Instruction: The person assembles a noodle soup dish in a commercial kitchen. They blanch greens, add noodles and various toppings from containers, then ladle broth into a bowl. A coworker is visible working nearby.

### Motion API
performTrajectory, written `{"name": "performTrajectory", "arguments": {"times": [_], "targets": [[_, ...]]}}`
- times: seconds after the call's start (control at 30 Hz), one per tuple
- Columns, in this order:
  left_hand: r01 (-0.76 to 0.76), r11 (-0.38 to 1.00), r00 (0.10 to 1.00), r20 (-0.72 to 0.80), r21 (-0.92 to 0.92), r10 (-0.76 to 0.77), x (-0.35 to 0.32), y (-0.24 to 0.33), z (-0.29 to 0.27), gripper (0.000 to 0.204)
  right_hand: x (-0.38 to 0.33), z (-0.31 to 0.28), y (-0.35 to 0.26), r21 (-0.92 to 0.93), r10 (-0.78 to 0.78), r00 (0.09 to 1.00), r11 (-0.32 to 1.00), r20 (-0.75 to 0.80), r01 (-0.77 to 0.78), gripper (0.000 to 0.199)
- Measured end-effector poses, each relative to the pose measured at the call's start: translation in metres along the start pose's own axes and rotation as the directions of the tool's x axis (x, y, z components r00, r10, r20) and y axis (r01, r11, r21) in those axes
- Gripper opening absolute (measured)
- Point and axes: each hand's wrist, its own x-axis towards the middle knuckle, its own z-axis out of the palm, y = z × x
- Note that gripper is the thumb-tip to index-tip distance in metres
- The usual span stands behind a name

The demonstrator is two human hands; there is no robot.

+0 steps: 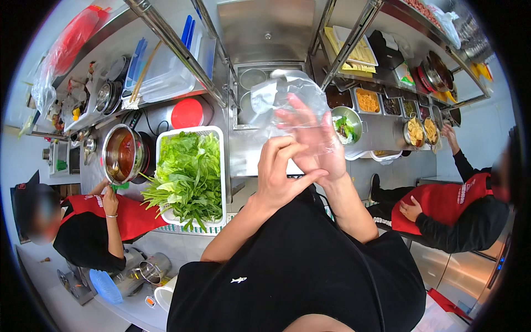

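My right hand [312,138] is inside a thin clear plastic glove [287,91], fingers spread, raised over the steel counter. My left hand [279,171] pinches the glove's cuff at my right wrist. Both forearms rise from my black shirt at the lower edge. A steel bowl [349,123] with green leaves stands just right of my hands. A white basket [217,160] heaped with leafy greens [188,177] sits to the left of my hands.
A pot of red broth [123,155] and a red lid [187,112] stand at left. Steel tubs of toppings [368,100] line the right. One person in a red apron [94,221] works at left, another [453,205] reaches from the right. Shelves hang overhead.
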Motion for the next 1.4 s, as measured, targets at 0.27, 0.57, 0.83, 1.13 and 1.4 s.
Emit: {"name": "performTrajectory", "arguments": {"times": [0.27, 0.57, 0.83, 1.13, 1.4], "targets": [[0.063, 0.998, 0.998, 0.015, 0.019, -0.063, 0.009, -0.003, 0.015, 0.023, -0.006, -0.004, -0.014, -0.04, -0.133, 0.989, 0.991, -0.065, 0.131, 0.064], [0.166, 0.983, 0.983, 0.093, -0.072, -0.159, -0.012, -0.003, 0.041, 0.016, -0.012, -0.026, -0.023, 0.024, -0.272, 0.923, 0.957, -0.274, 0.289, 0.067], [0.148, 0.988, 0.972, 0.191, -0.031, -0.14, -0.012, -0.003, 0.054, 0.016, -0.008, -0.056, -0.03, -0.155, -0.21, 0.882, 0.975, -0.422, 0.157, 0.067], [0.694, 0.069, 0.484, 0.393, -0.717, -0.782, -0.021, -0.044, 0.044, 0.056, -0.025, -0.055, -0.028, 0.215, -0.021, 0.993, 0.976, -0.115, 0.046, 0.08], [0.641, 0.125, 0.607, 0.4, -0.757, -0.687, 0.005, -0.06, 0.008, 0.058, -0.036, -0.053, -0.01, 0.044, 0.135, 0.961, 0.991, -0.243, -0.129, 0.074]]}}
